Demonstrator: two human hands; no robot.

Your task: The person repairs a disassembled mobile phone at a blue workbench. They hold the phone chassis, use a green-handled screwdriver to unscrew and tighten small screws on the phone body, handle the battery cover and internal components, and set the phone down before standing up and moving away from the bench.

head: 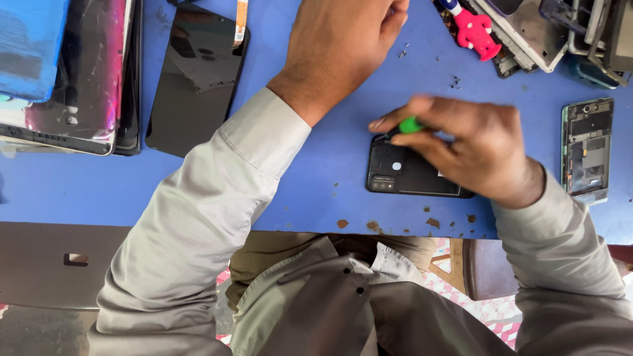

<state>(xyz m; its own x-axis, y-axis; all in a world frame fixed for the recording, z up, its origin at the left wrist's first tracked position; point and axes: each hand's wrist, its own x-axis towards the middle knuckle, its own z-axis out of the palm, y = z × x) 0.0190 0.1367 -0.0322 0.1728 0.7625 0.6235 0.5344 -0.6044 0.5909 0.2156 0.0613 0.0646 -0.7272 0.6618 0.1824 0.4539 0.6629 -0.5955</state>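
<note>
Black plastic smartphone body (403, 173), back cover removed and inner frame exposed, lies flat on the blue work surface (316, 171) near its front edge, at 6 o'clock from the table's centre. The right hand (471, 148) rests over the phone's right half, its fingers closed around a small green-handled tool (410, 124). The tool's handle sits above the phone's top edge, at 12 o'clock from the phone; its tip is hidden.

The left hand (343, 39) lies at 11 o'clock from the phone, well apart from it, fingers curled inward on the table top. Whether it holds anything cannot be determined.

A stripped grey phone frame (586, 149) lies at 3 o'clock from the phone body. A dark glass screen panel (198, 79) lies at 10 o'clock, with a stack of worn phone panels (72, 72) beyond it. A pink tool handle (476, 29) lies at 1 o'clock, beside a pile of phone parts (567, 29).
</note>
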